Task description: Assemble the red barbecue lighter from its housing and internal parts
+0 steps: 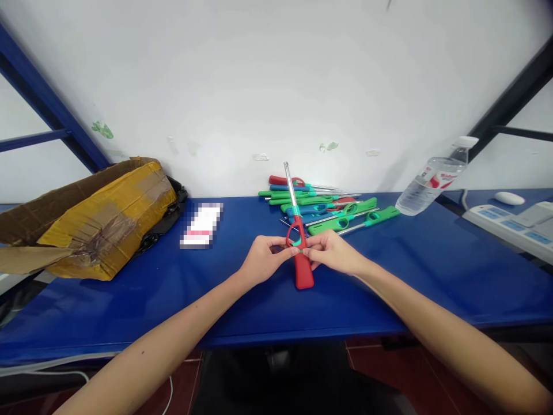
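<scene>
A red long-nosed gas lighter (304,271) with a teal trigger and a silver metal tube is held upright over the blue table, its tube pointing toward the wall. My left hand (264,258) pinches it from the left, thumb and fingers at the handle just below the trigger ring. From the right, my right hand (332,252) pinches the same spot, the two thumbs nearly meeting. Behind the hands lies a loose pile of green, blue and red lighters (319,200), their metal tubes crossing. A thin dark rod shows near the trigger ring; what it is I cannot tell.
A cardboard box (108,225) with yellow tape stands at the left on the blue table (181,300). A blurred-out phone-like rectangle (201,226) lies beside it. To the right are a tilted-looking water bottle (432,184) and a white power strip (510,227). A white wall closes off the back.
</scene>
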Demonstrator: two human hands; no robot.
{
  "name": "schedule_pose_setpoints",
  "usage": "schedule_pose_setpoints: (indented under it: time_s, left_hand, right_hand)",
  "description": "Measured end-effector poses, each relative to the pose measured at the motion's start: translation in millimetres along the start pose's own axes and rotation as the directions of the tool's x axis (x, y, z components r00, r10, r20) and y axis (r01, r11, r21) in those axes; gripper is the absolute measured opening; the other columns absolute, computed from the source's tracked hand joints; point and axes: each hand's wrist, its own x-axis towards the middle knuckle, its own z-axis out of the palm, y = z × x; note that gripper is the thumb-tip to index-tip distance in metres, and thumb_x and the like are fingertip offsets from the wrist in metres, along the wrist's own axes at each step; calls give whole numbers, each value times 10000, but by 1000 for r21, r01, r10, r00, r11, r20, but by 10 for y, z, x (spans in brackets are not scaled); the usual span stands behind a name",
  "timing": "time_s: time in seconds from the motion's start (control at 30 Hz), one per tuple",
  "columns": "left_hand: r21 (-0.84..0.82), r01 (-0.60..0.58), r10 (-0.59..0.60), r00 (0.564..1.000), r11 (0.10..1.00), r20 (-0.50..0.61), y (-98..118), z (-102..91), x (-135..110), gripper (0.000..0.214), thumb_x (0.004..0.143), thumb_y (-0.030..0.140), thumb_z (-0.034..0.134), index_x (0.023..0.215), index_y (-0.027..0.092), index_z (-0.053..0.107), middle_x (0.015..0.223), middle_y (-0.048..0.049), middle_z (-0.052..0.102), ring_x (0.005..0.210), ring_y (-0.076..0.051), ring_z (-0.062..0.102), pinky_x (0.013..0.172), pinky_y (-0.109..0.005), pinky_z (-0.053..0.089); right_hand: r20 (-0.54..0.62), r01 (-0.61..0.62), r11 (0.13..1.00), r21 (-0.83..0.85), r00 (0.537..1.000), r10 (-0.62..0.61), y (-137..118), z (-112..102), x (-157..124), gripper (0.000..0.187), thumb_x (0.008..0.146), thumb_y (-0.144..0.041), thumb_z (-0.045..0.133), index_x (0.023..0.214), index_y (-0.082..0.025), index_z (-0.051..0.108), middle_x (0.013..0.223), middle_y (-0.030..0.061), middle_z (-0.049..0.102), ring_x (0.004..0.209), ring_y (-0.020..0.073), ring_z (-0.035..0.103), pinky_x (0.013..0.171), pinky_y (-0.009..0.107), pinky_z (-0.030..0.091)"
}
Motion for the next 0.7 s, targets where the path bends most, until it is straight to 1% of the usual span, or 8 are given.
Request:
schedule_pose_setpoints:
  time_s: [0.17, 0.3, 0.47, 0.57, 0.63, 0.7]
  left_hand:
    - [-7, 4, -4, 1000, 1000, 9, 35, 1, -22, 263, 810, 397, 704, 864, 149, 775, 821, -27, 742, 743, -178, 626, 728, -266, 480]
    - [-7, 16, -16, 1000, 1000, 10, 44, 7, -44, 261, 812, 387, 701, 862, 142, 773, 813, -28, 744, 747, -183, 636, 730, -269, 485]
    - [-18, 27, -27, 999, 999, 23, 54, -10, -34, 286, 812, 405, 705, 907, 145, 778, 847, -36, 757, 779, -206, 664, 752, -287, 503]
    - [-69, 7, -4, 999, 998, 35, 94, -34, -2, 314, 827, 413, 691, 976, 149, 775, 924, -47, 766, 876, -229, 684, 824, -305, 515]
    - [-127, -13, 18, 999, 992, 40, 124, -44, 16, 324, 847, 419, 669, 1004, 154, 769, 978, -53, 765, 962, -240, 681, 889, -318, 508]
    - [-176, -6, 13, 999, 984, 35, 144, -47, 24, 333, 841, 429, 676, 1008, 154, 765, 1002, -61, 763, 984, -239, 678, 913, -327, 502]
  right_hand:
    - [-23, -23, 1000, 13, 999, 23, -18, 33, 0, 253, 767, -262, 686, 956, -132, 792, 738, 28, 767, 642, 145, 709, 621, 267, 616]
    - [-47, -39, 999, 14, 998, 40, -64, 70, -11, 215, 743, -228, 685, 902, -134, 797, 757, 33, 773, 657, 152, 716, 606, 256, 610]
    - [-69, -61, 998, 24, 996, 62, -110, 103, -18, 195, 715, -219, 706, 867, -137, 798, 711, 26, 762, 632, 150, 707, 600, 251, 603]
    - [-91, -31, 998, 54, 995, 36, -120, 93, -21, 225, 707, -251, 731, 890, -136, 795, 687, 16, 752, 627, 148, 699, 637, 273, 609]
    - [-94, 13, 997, 73, 996, -6, -116, 77, -23, 278, 714, -306, 748, 933, -139, 789, 659, 3, 734, 637, 154, 698, 671, 304, 614]
    - [-90, 54, 995, 86, 995, -46, -103, 62, -24, 341, 723, -376, 756, 973, -145, 781, 666, 2, 726, 676, 173, 706, 694, 332, 614]
